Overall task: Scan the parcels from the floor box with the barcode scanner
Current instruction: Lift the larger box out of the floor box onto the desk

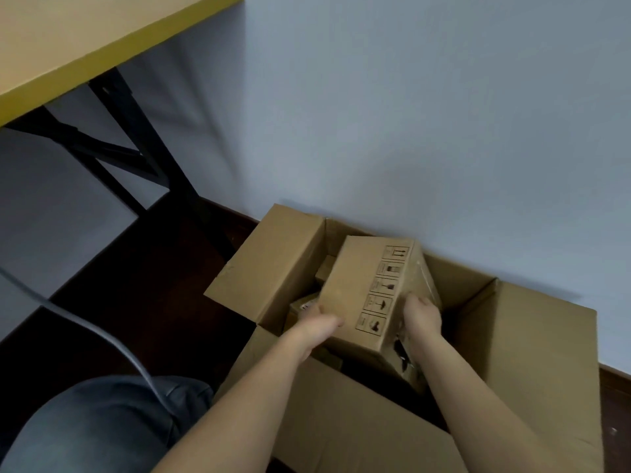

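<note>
A plain pale grey-blue painted wall (426, 107) fills most of the view, evenly lit, with soft shadows falling across it beneath the furniture. At its foot runs a dark brown skirting strip (614, 378) that meets a dark brown, nearly black floor (143, 288). In the upper left corner stands a table with a light tan top edged in yellow (85, 39), carried on a black metal frame (136, 138) whose legs and crossed braces reach down to the floor close to the wall.

Left hand (322, 324) fingers hidden behind the parcel (372, 295); lower parcels (304, 307) mostly covered
</note>
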Demonstrator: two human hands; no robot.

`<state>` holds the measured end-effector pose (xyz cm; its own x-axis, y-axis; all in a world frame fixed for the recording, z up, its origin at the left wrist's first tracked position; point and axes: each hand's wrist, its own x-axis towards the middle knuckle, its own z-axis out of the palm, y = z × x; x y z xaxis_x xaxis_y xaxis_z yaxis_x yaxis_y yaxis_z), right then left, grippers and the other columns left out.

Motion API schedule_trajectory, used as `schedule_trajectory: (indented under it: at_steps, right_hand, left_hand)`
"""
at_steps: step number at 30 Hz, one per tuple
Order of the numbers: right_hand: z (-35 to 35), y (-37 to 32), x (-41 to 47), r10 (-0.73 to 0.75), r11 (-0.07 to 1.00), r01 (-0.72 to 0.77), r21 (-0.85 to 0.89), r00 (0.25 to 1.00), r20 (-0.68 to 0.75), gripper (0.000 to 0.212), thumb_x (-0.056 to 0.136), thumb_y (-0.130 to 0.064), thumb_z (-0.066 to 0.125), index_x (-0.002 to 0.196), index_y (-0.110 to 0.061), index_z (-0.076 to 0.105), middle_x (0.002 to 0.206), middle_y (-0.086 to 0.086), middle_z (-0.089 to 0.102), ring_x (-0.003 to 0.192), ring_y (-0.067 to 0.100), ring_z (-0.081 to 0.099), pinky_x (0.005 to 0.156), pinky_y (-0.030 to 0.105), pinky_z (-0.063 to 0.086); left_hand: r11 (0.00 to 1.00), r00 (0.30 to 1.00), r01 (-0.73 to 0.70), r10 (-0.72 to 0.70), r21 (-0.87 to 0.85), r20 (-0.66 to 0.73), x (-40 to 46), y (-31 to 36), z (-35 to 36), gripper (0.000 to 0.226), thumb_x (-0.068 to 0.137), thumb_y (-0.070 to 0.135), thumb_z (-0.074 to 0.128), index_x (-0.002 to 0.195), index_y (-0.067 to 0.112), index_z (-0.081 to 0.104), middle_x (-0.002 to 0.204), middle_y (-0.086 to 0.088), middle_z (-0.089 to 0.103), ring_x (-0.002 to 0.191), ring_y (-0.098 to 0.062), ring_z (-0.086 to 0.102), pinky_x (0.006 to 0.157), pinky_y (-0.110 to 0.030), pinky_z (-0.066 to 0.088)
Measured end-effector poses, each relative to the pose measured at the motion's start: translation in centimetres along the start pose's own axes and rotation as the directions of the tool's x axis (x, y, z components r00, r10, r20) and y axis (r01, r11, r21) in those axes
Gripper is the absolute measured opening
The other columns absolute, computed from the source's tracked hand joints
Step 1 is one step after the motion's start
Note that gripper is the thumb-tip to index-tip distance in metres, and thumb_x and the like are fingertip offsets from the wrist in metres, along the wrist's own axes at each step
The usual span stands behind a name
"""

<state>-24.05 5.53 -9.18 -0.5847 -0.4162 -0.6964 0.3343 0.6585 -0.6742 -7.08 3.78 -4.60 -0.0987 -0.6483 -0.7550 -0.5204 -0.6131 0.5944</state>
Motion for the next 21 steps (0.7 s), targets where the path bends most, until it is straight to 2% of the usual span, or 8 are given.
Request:
schedule_trajectory:
  at_steps: [3, 5, 6, 8, 11, 14, 18, 21]
  right_hand:
    - [1.0, 2.2, 1.3, -0.038, 0.999, 0.036, -0.032, 0.998, -0.045, 0.01, 0.09, -0.041, 0.05, 0.097, -0.047, 0.054, 0.117, 0.008, 0.06, 0.106, 0.034, 0.059, 0.088, 0.056, 0.053]
    - [1.4, 2.7, 1.3, -0.048, 0.999, 0.048, -0.001, 0.993, -0.111, 0.007, 0.091, -0.041, 0.053, 0.089, -0.046, 0.049, 0.118, 0.008, 0.059, 0.11, 0.035, 0.058, 0.092, 0.056, 0.051]
    - [1.4, 2.9, 1.1, -0.027, 0.999, 0.031, 0.028, 0.99, -0.141, 0.007, 0.091, -0.043, 0.055, 0.096, -0.041, 0.051, 0.121, 0.009, 0.059, 0.113, 0.036, 0.057, 0.093, 0.056, 0.05]
    - [1.4, 3.0, 0.9, 0.07, 0.995, -0.057, 0.084, 0.985, -0.159, 0.045, 0.084, -0.055, 0.061, 0.121, -0.03, 0.052, 0.131, 0.013, 0.053, 0.12, 0.037, 0.052, 0.097, 0.056, 0.048]
    - [0.8, 3.3, 0.9, 0.269, 0.957, -0.257, 0.135, 0.96, -0.074, 0.095, 0.067, -0.075, 0.064, 0.145, -0.031, 0.033, 0.149, 0.014, 0.037, 0.131, 0.042, 0.041, 0.103, 0.059, 0.041]
    - [0.3, 4.7, 1.7, 0.384, 0.91, -0.383, 0.16, 0.923, 0.021, 0.09, 0.078, -0.079, 0.046, 0.151, -0.031, 0.025, 0.152, 0.017, 0.034, 0.135, 0.047, 0.033, 0.107, 0.064, 0.026]
    - [0.5, 8.1, 3.5, 0.459, 0.844, -0.463, 0.27, 0.885, 0.081, 0.084, 0.076, -0.08, 0.042, 0.144, -0.031, 0.034, 0.135, 0.021, 0.052, 0.112, 0.05, 0.055, 0.091, 0.067, 0.045]
    - [0.9, 6.9, 1.8, 0.511, 0.776, -0.506, 0.377, 0.854, 0.094, 0.072, 0.086, -0.067, 0.048, 0.145, -0.028, 0.033, 0.131, 0.02, 0.054, 0.112, 0.047, 0.057, 0.083, 0.064, 0.052]
  left_hand:
    - [0.999, 0.999, 0.05, -0.05, -0.022, 0.014, 0.9, -0.5, -1.7, 0.058, 0.096, 0.028, 0.052, 0.148, 0.017, 0.028, 0.144, -0.006, 0.043, 0.132, -0.026, 0.039, 0.109, -0.04, 0.031]
    - [0.998, 0.998, 0.061, -0.06, -0.031, 0.016, 1.6, -0.5, -2.3, 0.06, 0.096, 0.032, 0.05, 0.149, 0.017, 0.025, 0.145, -0.006, 0.042, 0.132, -0.026, 0.039, 0.109, -0.04, 0.031]
    - [0.998, 0.998, 0.059, -0.058, -0.032, 0.012, 1.8, -0.5, -2.4, 0.061, 0.097, 0.033, 0.05, 0.149, 0.017, 0.025, 0.145, -0.006, 0.041, 0.133, -0.026, 0.038, 0.109, -0.04, 0.031]
    - [0.998, 0.999, 0.053, -0.052, -0.04, 0.014, 2.3, -0.3, -2.2, 0.062, 0.096, 0.036, 0.051, 0.149, 0.018, 0.025, 0.147, -0.006, 0.039, 0.135, -0.026, 0.036, 0.11, -0.041, 0.03]
    - [0.997, 0.998, 0.055, -0.053, -0.056, 0.039, 3.0, -0.3, -1.5, 0.067, 0.093, 0.041, 0.055, 0.149, 0.02, 0.025, 0.148, -0.004, 0.039, 0.135, -0.026, 0.036, 0.111, -0.043, 0.03]
    - [0.997, 0.998, 0.049, -0.047, -0.057, 0.037, 3.7, -0.6, -0.9, 0.075, 0.089, 0.041, 0.062, 0.15, 0.021, 0.023, 0.147, -0.003, 0.04, 0.135, -0.026, 0.038, 0.11, -0.045, 0.032]
    - [0.996, 0.996, 0.061, -0.057, -0.061, 0.064, 4.2, -1.2, -1.0, 0.078, 0.088, 0.031, 0.066, 0.15, 0.024, 0.021, 0.145, -0.003, 0.041, 0.134, -0.024, 0.039, 0.108, -0.042, 0.034]
    - [0.991, 0.992, 0.076, -0.065, -0.11, 0.104, 4.3, -1.2, -1.8, 0.071, 0.09, 0.034, 0.062, 0.15, 0.026, 0.024, 0.147, -0.002, 0.04, 0.134, -0.023, 0.038, 0.11, -0.041, 0.031]
